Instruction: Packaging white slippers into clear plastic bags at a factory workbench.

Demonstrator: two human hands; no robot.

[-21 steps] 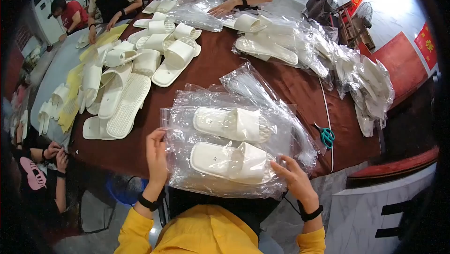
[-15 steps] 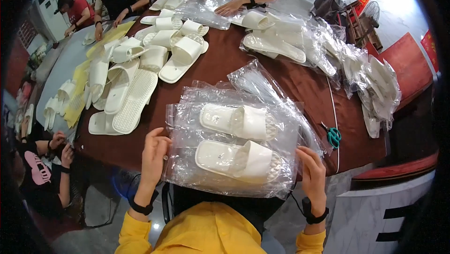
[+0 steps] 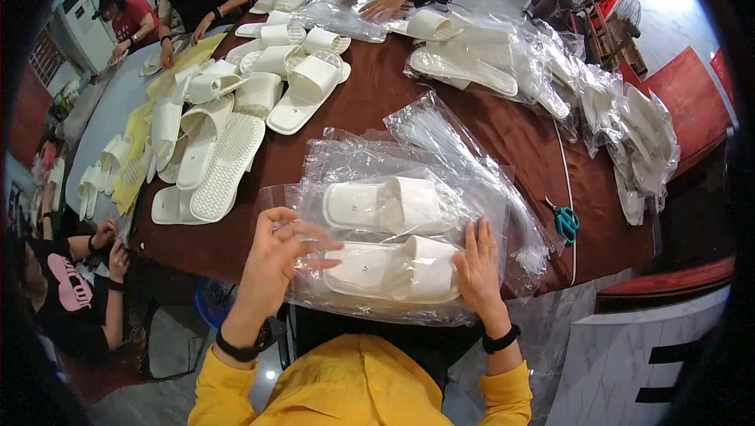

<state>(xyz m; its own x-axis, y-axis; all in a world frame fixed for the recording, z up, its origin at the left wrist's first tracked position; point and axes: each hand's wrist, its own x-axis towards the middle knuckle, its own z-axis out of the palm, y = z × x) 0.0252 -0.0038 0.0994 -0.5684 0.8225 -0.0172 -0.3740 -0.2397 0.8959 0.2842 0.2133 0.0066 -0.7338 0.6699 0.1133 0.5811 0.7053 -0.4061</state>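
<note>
Two white slippers lie side by side in a clear plastic bag in front of me. The far slipper and the near slipper both have their straps toward the right. My left hand is over the bag's left end, its fingers spread and slightly blurred, the tips by the near slipper. Whether it touches the plastic I cannot tell. My right hand rests with straight fingers on the bag's right part, beside the slippers' strap ends. More flat clear bags lie underneath.
A heap of loose white slippers covers the table's left side. Bagged slippers stretch along the far right. Teal-handled scissors and a bundle of clear plastic lie to the right. Other people's hands work across the table.
Both hands have moved inward from the bag's side edges. My left hand now reaches over its left end, and my right hand lies on the plastic by the slippers.
</note>
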